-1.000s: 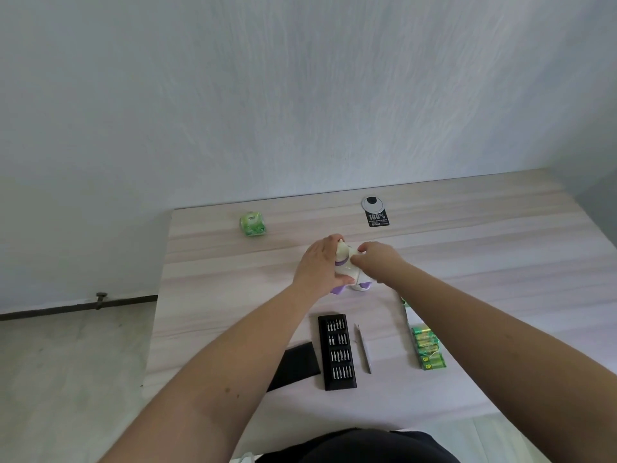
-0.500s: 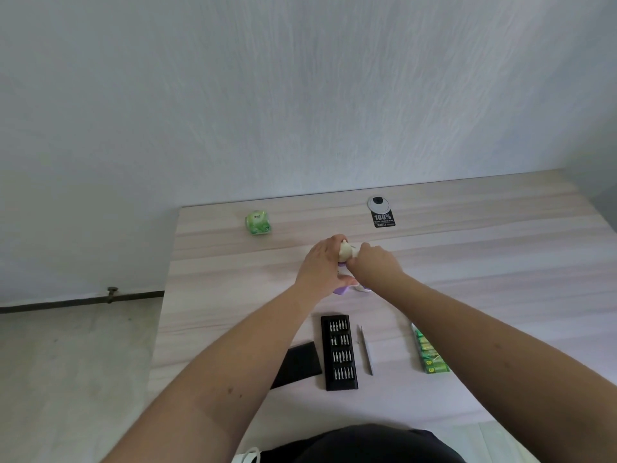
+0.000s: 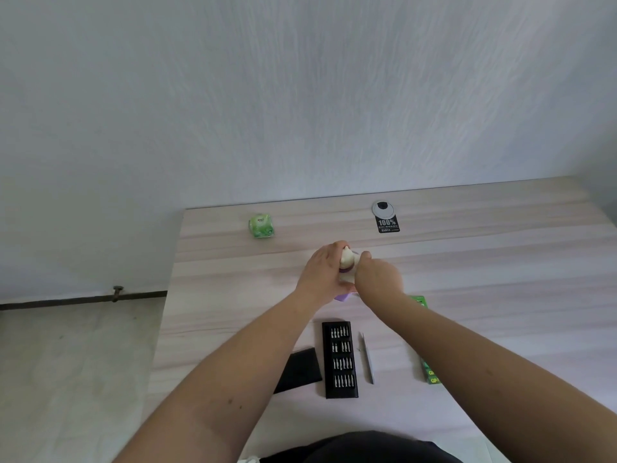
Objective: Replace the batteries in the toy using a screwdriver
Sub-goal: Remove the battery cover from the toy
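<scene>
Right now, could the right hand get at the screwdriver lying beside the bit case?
Probably yes, once it lets go. The right hand is holding the toy together with the left hand. The screwdriver lies uncovered on the table, beside the bit case, nearer the body.

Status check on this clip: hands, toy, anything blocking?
Left hand and right hand both grip the toy on the table. Bit set and silver tool lie untouched nearby. Batteries partly under right forearm. Nothing blocking.
</scene>
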The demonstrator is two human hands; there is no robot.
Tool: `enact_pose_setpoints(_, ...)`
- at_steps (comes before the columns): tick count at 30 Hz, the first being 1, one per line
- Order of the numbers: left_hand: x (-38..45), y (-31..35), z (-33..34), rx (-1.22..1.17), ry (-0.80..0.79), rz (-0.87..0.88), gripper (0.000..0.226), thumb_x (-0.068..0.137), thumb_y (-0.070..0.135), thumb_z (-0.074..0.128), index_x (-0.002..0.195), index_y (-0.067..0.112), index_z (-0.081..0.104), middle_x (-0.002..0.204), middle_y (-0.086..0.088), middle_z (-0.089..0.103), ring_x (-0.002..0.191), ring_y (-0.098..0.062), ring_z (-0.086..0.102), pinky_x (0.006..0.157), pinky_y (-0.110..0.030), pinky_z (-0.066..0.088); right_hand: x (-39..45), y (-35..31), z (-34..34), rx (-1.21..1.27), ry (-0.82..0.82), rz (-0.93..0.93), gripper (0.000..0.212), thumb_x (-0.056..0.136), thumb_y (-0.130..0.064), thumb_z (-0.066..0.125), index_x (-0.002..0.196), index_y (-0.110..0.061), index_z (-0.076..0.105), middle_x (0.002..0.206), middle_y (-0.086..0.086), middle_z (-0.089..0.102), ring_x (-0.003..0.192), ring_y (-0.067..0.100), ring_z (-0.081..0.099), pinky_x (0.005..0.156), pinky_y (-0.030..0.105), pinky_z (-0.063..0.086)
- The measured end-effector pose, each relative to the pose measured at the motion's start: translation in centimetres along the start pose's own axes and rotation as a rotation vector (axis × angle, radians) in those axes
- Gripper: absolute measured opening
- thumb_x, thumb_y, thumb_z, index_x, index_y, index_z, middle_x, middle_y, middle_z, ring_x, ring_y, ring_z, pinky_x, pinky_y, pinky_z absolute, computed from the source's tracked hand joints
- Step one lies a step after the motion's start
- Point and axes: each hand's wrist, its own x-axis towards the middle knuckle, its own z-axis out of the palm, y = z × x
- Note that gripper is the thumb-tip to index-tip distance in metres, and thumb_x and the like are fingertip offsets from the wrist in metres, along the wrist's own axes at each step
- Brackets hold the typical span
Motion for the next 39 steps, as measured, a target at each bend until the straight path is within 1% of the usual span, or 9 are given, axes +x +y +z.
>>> enact_pose_setpoints(5,0.2,0.1,-0.2,0.002,-0.025,-0.003,0.079,0.058,0.031,0.089,0.122,0.015,0.046,0.116,-0.001,0.056,0.105,-0.023,0.050,0.090,-0.029,0.037,-0.2,1.7,0.0,0.086,0.010,-0.124,0.021,0.092,-0.002,0.044,0.109,-0.003,0.054,0.108,0.012,0.048,0.086,0.029,0.060,0.061,0.034,0.036)
enact_pose_setpoints(10,0.1,0.3,-0.2,0.014,-0.021,-0.010,0.080,0.059,0.029,0.089,0.124,0.012,0.046,0.119,-0.003,0.055,0.107,-0.025,0.050,0.092,-0.029,0.035,0.7,2.6,0.3,0.369,-0.018,-0.059,0.030,0.100,-0.025,0.036,0.120,-0.006,0.047,0.104,0.018,0.063,0.089,0.035,0.058,0.066,0.035,0.039)
enact_pose_setpoints(14,0.0,0.3,-0.1,0.016,-0.030,-0.023,0.078,0.061,0.030,0.088,0.124,0.014,0.044,0.118,-0.003,0.055,0.107,-0.024,0.049,0.091,-0.029,0.035,1.1,2.6,-0.3,0.472,-0.069,-0.023,0.034,0.100,-0.031,0.039,0.123,-0.008,0.050,0.108,0.018,0.064,0.099,0.036,0.059,0.076,0.035,0.044)
enact_pose_setpoints(18,0.0,0.4,-0.2,0.018,-0.031,-0.026,0.078,0.061,0.030,0.087,0.124,0.014,0.044,0.118,-0.002,0.054,0.108,-0.023,0.048,0.092,-0.029,0.035,1.5,3.1,-0.5,0.524,-0.094,0.013,0.036,0.097,-0.037,0.047,0.126,-0.017,0.053,0.111,0.014,0.065,0.101,0.031,0.058,0.072,0.030,0.038)
enact_pose_setpoints(28,-0.2,0.3,-0.1,0.032,-0.028,-0.026,0.077,0.063,0.032,0.086,0.125,0.016,0.043,0.119,-0.002,0.054,0.109,-0.022,0.048,0.091,-0.024,0.031,2.1,2.9,-2.5,0.481,-0.199,0.028,0.040,0.090,-0.034,0.055,0.126,-0.016,0.056,0.115,0.011,0.064,0.097,0.025,0.058,0.073,0.028,0.042)
enact_pose_setpoints(33,-0.1,0.2,-0.1,0.052,-0.025,-0.010,0.080,0.062,0.034,0.087,0.127,0.016,0.043,0.120,-0.002,0.054,0.112,-0.022,0.049,0.097,-0.029,0.034,2.4,1.8,-5.2,0.377,-0.372,0.009,0.032,0.087,-0.029,0.053,0.110,-0.007,0.057,0.084,0.009,0.058,0.076,0.027,0.057,0.068,0.037,0.056)
enact_pose_setpoints(35,-0.1,0.2,-0.1,0.056,-0.025,-0.005,0.080,0.063,0.034,0.087,0.127,0.015,0.043,0.120,-0.002,0.055,0.112,-0.022,0.049,0.097,-0.029,0.035,2.5,1.3,-5.6,0.295,-0.403,-0.020,0.032,0.087,-0.030,0.050,0.102,-0.003,0.059,0.074,0.008,0.056,0.065,0.026,0.056,0.058,0.033,0.053)
enact_pose_setpoints(37,-0.1,0.1,0.0,0.052,-0.017,-0.001,0.079,0.062,0.034,0.087,0.126,0.015,0.044,0.119,-0.002,0.055,0.110,-0.022,0.050,0.095,-0.029,0.035,2.4,0.8,-5.6,0.209,-0.398,-0.040,0.029,0.090,-0.029,0.046,0.098,-0.004,0.058,0.069,0.005,0.050,0.054,0.020,0.049,0.049,0.027,0.042)
enact_pose_setpoints(39,-0.1,0.1,0.0,0.042,-0.012,-0.002,0.078,0.062,0.033,0.088,0.125,0.015,0.045,0.117,-0.002,0.056,0.108,-0.022,0.050,0.093,-0.028,0.035,2.3,0.5,-5.4,0.144,-0.375,-0.061,0.026,0.094,-0.028,0.041,0.098,-0.008,0.055,0.072,0.004,0.050,0.058,0.019,0.047,0.052,0.027,0.036)
